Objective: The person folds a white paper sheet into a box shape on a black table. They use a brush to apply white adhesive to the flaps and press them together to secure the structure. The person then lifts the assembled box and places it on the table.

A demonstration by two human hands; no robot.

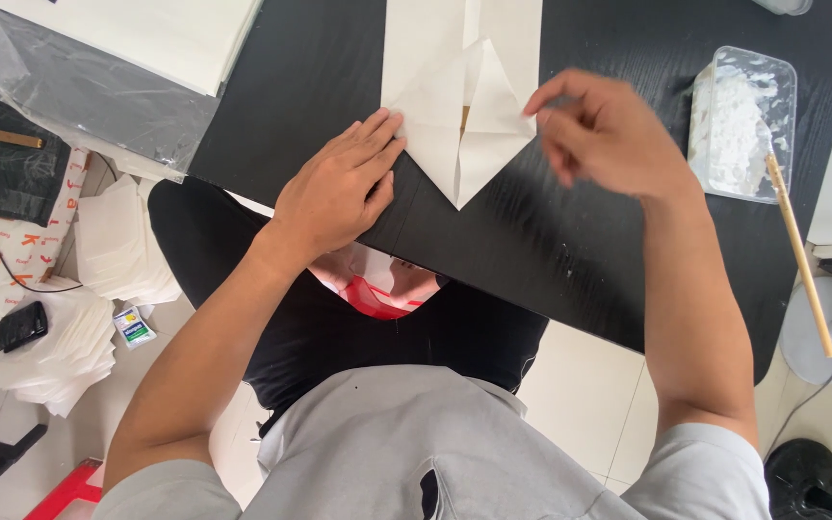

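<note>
On the black worktop [570, 241] we see one folded white paper [459, 125], its point toward us. Our left hand [339, 188] presses flat on its left edge, fingers straight; our right hand [609, 130] hovers at its right edge, fingers curled, holding nothing. One tub [743, 120] and one stick [801, 255] lie right.

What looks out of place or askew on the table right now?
The wooden stick lies slanted, its lower end hanging past the black table edge beside the clear plastic container. The folded white paper under the left hand looks tidy.
</note>
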